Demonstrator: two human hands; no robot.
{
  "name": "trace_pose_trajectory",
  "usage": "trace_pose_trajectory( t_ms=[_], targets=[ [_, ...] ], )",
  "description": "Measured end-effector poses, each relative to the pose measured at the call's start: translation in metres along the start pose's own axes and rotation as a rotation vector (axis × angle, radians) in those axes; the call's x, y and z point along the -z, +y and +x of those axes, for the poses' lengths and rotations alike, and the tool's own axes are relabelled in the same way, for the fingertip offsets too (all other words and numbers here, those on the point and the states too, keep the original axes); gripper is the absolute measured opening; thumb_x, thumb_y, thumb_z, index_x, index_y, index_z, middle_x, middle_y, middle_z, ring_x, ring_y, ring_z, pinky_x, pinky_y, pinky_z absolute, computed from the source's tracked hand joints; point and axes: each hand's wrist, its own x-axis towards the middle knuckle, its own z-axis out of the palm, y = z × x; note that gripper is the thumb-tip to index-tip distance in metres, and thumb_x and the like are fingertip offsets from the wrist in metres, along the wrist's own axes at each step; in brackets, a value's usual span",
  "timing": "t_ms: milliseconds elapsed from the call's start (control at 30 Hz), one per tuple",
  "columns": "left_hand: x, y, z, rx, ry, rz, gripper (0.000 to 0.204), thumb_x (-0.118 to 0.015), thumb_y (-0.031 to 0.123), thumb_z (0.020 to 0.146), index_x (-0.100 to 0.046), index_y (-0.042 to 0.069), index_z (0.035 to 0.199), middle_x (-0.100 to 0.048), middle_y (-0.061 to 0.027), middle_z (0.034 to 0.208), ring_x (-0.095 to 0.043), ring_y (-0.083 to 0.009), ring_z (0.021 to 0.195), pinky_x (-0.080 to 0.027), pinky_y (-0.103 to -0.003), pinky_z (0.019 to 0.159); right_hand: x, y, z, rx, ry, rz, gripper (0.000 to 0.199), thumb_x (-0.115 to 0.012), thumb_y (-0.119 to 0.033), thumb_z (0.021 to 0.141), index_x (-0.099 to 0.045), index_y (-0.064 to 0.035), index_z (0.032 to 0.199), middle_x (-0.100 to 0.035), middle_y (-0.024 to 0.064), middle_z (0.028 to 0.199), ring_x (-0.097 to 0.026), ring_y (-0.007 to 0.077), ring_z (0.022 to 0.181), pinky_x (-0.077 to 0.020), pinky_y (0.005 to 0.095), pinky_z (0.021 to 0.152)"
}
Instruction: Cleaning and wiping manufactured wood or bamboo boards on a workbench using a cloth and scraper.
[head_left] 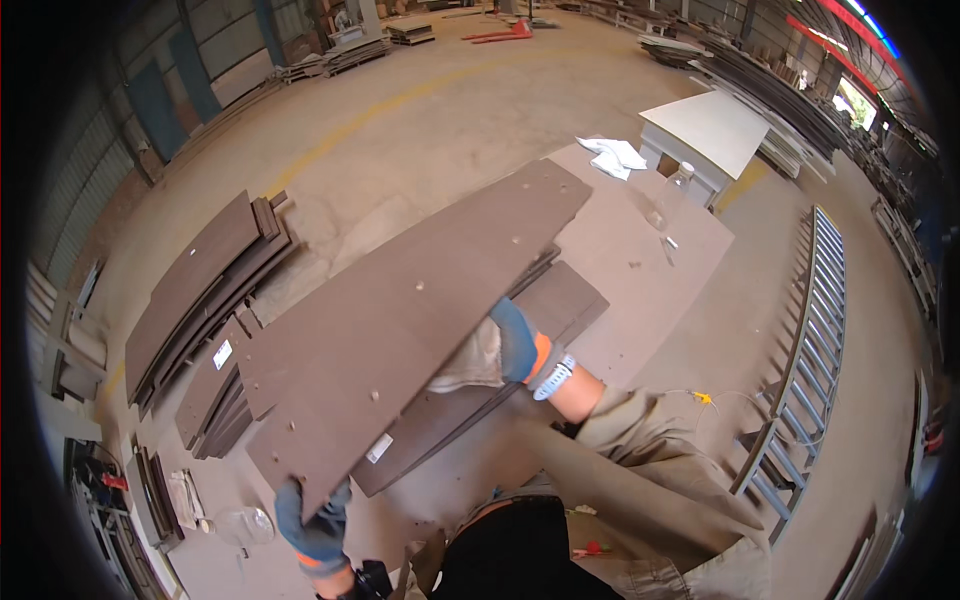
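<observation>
1. The tabletop [640, 250] is a broad pale brown sheet and serves as the landmark; bare surface shows along its far and right parts.
2. A long dark brown panel [400, 320] lies tilted above the tabletop, running from its near left corner up toward its far edge. Small drilled holes dot its face and a white label sits near its near end.
3. Under the panel, flat on the tabletop, rests a stack of further dark brown boards [560, 300], their ends sticking out on the panel's right side.
4. Left of the tabletop, on the concrete floor [430, 120], lies a floor pile of long dark boards [200, 290], with a shorter pile just nearer.
5. Beyond the tabletop's far right corner stands a white cabinet [705, 130].
6. Right of the tabletop, a grey metal rack [810, 350] with many rungs stretches away along the floor.
7. A white cloth [612, 155] lies crumpled at the tabletop's far edge.
8. A clear plastic bottle [672, 195] stands at the tabletop's far right, near the cloth.
9. The right hand [495, 350], in a white and blue glove, is curled around the panel's right edge about midway along it.
10. The left hand [315, 525], in a blue glove, is closed on the panel's near end, at the tabletop's near left corner.
</observation>
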Motion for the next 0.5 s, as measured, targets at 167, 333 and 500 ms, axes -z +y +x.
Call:
trace_pose_trajectory(
  t_ms=[167,333,500],
  targets=[
    [-0.025,-0.033,0.066,0.053,-0.033,-0.301,0.037,-0.059,0.02,0.086,-0.052,0.009,0.121,-0.056,-0.007,0.117,-0.059,-0.0255,0.103,-0.055,-0.045,0.083,0.051,0.045,-0.017,-0.105,0.109,0.274,0.04,-0.042,-0.022,0.097,-0.04,-0.0032,0.133,-0.05,0.0056,0.13,-0.05,0.0163,0.116,-0.0393,0.0307,0.101],
    [0.021,-0.085,0.123,0.442,-0.101,-0.755,0.032,-0.052,0.013,0.09,-0.051,0.008,0.121,-0.051,-0.0041,0.125,-0.054,-0.0239,0.111,-0.052,-0.041,0.089,-0.016,-0.002,-0.084,0.135,-0.137,-1.067,0.049,-0.063,-0.015,0.085,-0.046,-0.0053,0.129,-0.056,0.0069,0.122,-0.053,0.0183,0.113,-0.0395,0.0326,0.099],
    [0.063,-0.143,0.174,0.545,-0.004,-0.26,0.046,-0.064,0.018,0.086,-0.048,-0.001,0.124,-0.056,-0.0091,0.117,-0.055,-0.0163,0.106,-0.044,-0.025,0.09,0.03,-0.003,-0.218,-0.027,0.568,-1.237,0.048,-0.062,-0.023,0.086,-0.047,-0.0044,0.128,-0.053,0.0126,0.127,-0.051,0.0244,0.115,-0.0403,0.0351,0.098]
  ],
)
